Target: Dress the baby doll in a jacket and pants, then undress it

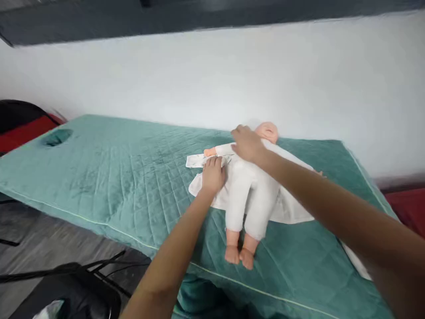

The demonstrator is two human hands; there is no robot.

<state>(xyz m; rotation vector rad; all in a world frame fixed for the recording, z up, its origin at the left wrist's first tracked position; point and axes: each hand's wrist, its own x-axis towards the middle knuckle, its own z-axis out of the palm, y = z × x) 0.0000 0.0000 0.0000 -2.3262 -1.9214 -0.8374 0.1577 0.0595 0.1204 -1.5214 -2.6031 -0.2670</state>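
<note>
A baby doll (252, 186) with a white cloth body lies on its back, its head by the wall and its bare feet toward me. Under it a white baby garment (292, 208) is spread, its printed sleeve or strip (195, 160) stretching left beside the doll's arm. My left hand (213, 174) rests on the garment below that arm, fingers extended over the cloth. Across the doll's shoulder and upper chest reaches my right hand (247, 142), fingers apart, partly hiding the doll's head. Whether either palm touches or pinches fabric underneath is hidden.
The doll lies on a green quilted massage table (139, 177) with a face hole (57, 137) at its left end. Behind runs a white wall (199, 79). A black chair (73, 292) stands at the lower left, and red furniture (408, 210) shows at right.
</note>
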